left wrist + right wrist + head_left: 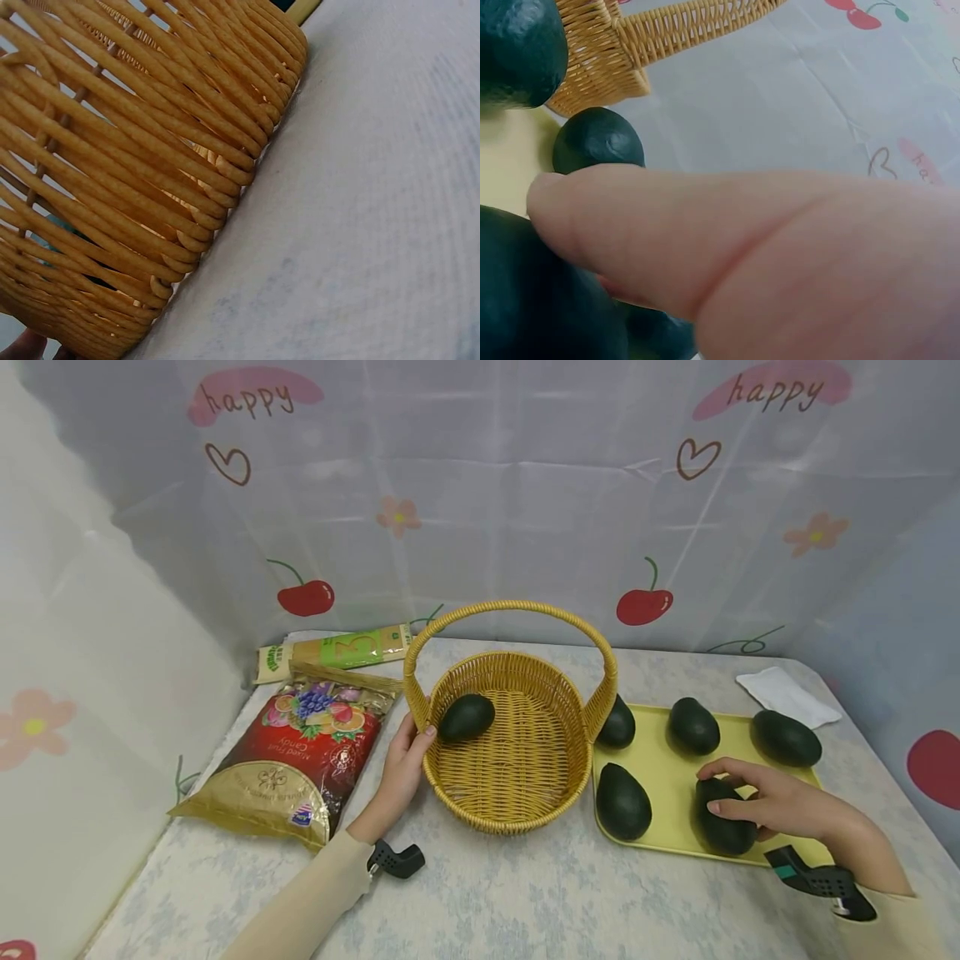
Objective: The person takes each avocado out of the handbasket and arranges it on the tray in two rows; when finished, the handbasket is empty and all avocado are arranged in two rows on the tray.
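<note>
A yellow wicker basket with a tall arched handle stands mid-table, one dark green avocado lying inside at its left. My left hand holds the basket's left side, thumb at the rim; its other fingers are mostly hidden behind the wicker. In the left wrist view, the woven wall fills much of the picture. To the right, my right hand grips an avocado at the front of a yellow tray, thumb and fingers curled round it. Several more avocados lie on that tray.
Left of the basket lies a large red and gold candy bag, with a long green and yellow packet behind it. A white cloth rests beyond the tray at the back right. Printed curtains enclose the table's back and sides.
</note>
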### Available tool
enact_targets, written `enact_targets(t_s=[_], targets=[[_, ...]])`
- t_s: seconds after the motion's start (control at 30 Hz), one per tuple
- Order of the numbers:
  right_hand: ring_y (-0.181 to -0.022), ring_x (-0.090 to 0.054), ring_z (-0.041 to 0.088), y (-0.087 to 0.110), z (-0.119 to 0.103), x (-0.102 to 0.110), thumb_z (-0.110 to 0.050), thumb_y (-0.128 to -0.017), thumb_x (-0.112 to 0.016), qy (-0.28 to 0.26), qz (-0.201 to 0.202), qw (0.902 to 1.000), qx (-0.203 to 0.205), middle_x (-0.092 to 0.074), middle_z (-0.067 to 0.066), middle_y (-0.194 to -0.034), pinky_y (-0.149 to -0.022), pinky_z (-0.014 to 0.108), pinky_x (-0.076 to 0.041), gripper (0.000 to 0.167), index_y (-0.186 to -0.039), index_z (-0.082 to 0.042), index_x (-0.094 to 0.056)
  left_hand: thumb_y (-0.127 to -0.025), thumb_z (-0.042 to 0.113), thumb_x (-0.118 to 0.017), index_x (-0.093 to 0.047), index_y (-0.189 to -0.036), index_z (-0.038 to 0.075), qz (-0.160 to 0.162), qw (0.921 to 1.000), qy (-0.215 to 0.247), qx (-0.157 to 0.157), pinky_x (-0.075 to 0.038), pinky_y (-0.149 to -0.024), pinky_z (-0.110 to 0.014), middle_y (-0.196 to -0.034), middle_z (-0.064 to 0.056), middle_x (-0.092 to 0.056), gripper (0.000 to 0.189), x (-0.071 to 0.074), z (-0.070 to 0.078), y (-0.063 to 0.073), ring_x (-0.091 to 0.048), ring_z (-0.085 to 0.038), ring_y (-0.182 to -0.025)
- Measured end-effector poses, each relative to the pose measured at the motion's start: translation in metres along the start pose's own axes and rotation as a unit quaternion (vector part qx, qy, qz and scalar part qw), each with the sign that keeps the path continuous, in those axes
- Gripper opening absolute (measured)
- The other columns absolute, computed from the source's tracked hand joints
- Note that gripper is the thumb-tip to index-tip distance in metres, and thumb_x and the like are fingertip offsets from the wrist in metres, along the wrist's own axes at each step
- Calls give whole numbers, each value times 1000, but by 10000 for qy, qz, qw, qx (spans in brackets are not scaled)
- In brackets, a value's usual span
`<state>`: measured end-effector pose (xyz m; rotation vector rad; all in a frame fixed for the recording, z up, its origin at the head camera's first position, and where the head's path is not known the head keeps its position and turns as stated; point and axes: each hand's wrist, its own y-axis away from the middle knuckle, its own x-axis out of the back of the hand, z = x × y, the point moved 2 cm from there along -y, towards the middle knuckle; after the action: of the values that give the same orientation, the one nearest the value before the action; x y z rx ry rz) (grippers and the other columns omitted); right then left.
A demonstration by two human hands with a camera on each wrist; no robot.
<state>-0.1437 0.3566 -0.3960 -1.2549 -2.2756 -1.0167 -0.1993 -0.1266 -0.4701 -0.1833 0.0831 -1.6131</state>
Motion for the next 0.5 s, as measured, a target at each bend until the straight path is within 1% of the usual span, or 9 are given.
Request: enact_targets(t_s=[0.03, 0.1, 0.17, 0.23, 0.33, 0.5], targets=[[-109, -60, 40, 0, 0, 0, -23, -99, -66, -9, -12, 10000, -12, -45, 42, -135, -61, 38, -57, 53, -141, 1, -44, -109, 20, -46, -32, -160, 12, -3, 10000, 5, 0, -31, -122, -44, -166, -10, -34, 54, 0, 0, 0, -31, -25, -153], [-112, -60, 43, -1, 1, 0, -23, -99, -66, -3, -20, 10000, -28, -45, 42, -136, -63, 38, -58, 55, -143, 1, -43, -109, 20, -47, -32, -160, 13, -11, 10000, 29, 5, -35, -120, -35, -166, -10, -34, 54, 0, 0, 0, -32, -24, -153], [-114, -59, 45, -1, 1, 0, -23, -99, -66, 2, -20, 10000, -11, -44, 43, -137, -63, 38, -58, 56, -144, 2, -43, -109, 20, -47, -32, -161, 12, -27, 10000, 76, -7, -37, -115, -23, -166, -9, -34, 54, 0, 0, 0, -31, -25, -153], [-115, -59, 46, -1, 1, 0, -23, -99, -66, 32, -12, 10000, 17, -45, 42, -138, -63, 38, -58, 56, -144, 2, -43, -109, 20, -47, -31, -161, 11, -38, 9999, 117, -18, -38, -109, -14, -166, -9, -33, 55, 0, 0, 0, -31, -25, -153], [-117, -58, 49, -2, 0, 0, -23, -99, -67, 67, -6, 10000, 61, -46, 42, -138, -64, 38, -59, 58, -145, 2, -43, -109, 20, -46, -31, -161, 9, -49, 9999, 152, -25, -38, -105, -9, -166, -10, -33, 55, 0, 0, 0, -31, -26, -153], [-114, -61, 46, -2, 0, 1, -22, -99, -67, 16, -25, 10000, 67, -46, 43, -136, -66, 40, -60, 61, -147, 4, -40, -109, 20, -46, -30, -161, 9, -51, 9999, 141, -10, -38, -105, -9, -166, -11, -32, 55, 0, 0, 0, -31, -26, -153]])
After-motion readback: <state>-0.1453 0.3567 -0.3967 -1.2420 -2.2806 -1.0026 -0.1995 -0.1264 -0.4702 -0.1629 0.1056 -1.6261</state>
